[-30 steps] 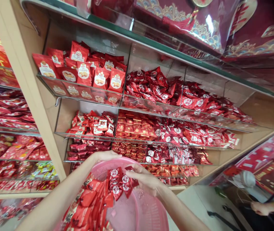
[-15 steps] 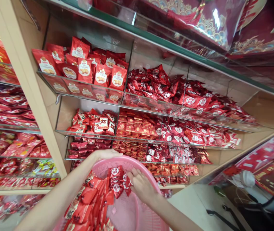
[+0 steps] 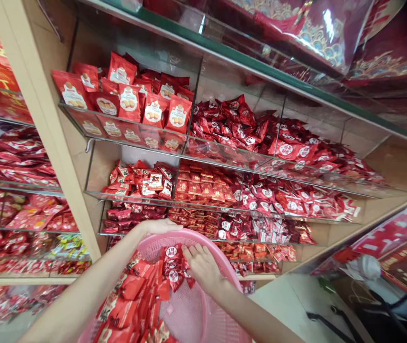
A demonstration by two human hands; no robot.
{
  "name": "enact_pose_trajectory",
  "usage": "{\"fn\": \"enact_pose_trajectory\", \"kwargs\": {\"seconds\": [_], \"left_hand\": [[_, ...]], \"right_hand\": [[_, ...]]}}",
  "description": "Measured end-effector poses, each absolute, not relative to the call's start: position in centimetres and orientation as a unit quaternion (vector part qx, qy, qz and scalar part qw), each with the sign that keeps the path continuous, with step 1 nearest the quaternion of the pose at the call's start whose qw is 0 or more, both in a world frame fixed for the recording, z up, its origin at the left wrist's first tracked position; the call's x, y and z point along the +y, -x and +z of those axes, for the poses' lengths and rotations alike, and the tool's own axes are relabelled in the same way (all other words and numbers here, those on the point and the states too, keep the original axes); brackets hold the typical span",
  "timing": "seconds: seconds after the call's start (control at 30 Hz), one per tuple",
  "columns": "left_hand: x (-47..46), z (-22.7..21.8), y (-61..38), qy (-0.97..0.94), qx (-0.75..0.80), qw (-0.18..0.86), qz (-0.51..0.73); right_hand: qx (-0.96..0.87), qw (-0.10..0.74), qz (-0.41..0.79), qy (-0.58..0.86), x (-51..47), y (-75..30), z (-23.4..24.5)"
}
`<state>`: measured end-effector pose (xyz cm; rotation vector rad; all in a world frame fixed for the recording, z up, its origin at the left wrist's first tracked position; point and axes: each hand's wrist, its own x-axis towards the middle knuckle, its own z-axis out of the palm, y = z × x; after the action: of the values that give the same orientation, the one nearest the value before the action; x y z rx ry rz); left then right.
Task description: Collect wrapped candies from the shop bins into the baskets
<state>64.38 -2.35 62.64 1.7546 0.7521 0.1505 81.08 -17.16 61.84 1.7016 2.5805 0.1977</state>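
My left hand point(image 3: 162, 226) is closed over the far rim of a pink plastic basket point(image 3: 183, 307); its fingertips are partly hidden. Inside the basket, my right hand point(image 3: 203, 267) has its fingers bent over small dark-red snack packets point(image 3: 173, 267) with round white labels, at the far side. Parts of these packets show below and left of the fingers. Longer bright-red packets point(image 3: 128, 305) lie stacked along the basket's left side. Bare pink basket floor shows below my right hand.
Shelves with clear-fronted bins of red snack packets point(image 3: 128, 102) stand ahead, above the basket. A wooden upright point(image 3: 42, 124) divides them from more bins point(image 3: 28, 209) on the left. A dark chair base point(image 3: 346, 324) stands on the floor at right.
My right hand has shifted slightly up and left over the dark-red packets, its fingers lying further across them. My left hand stays on the rim. The view has moved a little.
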Motion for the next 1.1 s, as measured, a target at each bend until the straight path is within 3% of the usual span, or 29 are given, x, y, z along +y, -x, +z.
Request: {"fn": "enact_pose_trajectory", "kwargs": {"seconds": [0.17,0.67,0.93,1.1], "left_hand": [[-3.2,63.4,-64.4,-0.721,0.339,0.599,0.074],[-3.0,62.7,-64.7,-0.719,0.341,0.602,0.058],[-2.6,62.2,-64.2,-0.737,0.336,0.585,0.055],[-3.3,62.9,-64.3,-0.720,0.347,0.597,0.069]], "right_hand": [[0.834,0.033,0.111,-0.540,-17.6,-81.9,61.0],[0.820,0.039,0.069,-0.567,-17.0,-80.1,61.9],[0.809,-0.010,0.015,-0.587,-18.1,-80.7,63.5],[0.798,-0.111,0.031,-0.591,-18.1,-82.8,67.9]]}}
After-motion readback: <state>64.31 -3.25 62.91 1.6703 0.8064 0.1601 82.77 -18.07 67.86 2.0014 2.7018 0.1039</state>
